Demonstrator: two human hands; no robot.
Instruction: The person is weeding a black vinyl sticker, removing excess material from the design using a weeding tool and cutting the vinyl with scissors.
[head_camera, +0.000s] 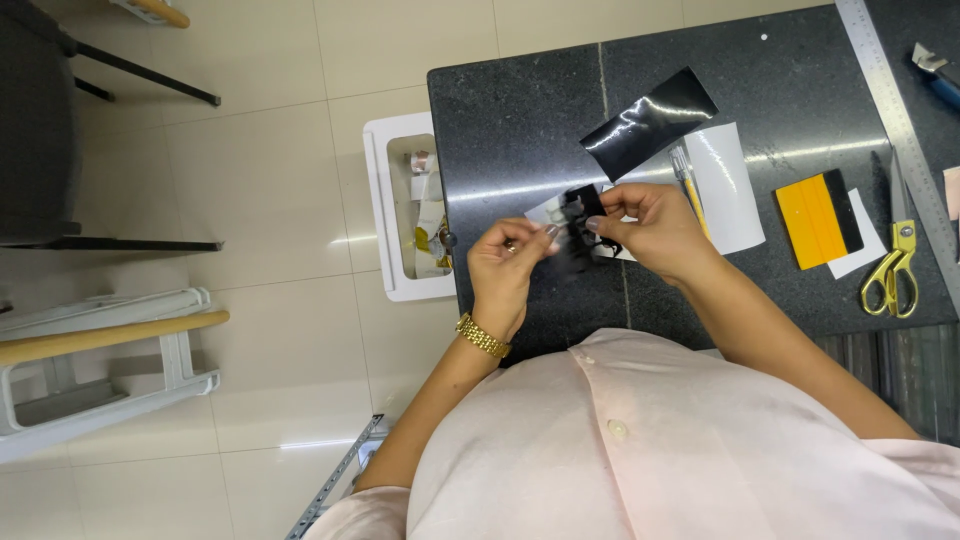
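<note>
Centre frame, above dark table (520, 110): left hand (505, 265) and right hand (650, 225) both pinch-closed on small black vinyl cutout (580, 225). Looks thin, floppy, light, probably sticky; best held at edges, gently.

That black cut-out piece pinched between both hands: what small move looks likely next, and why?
Probably the right hand pulls gently away, peeling the black cut-out from its white backing. Both hands pinch it above the dark table, the left hand steadying.
</note>
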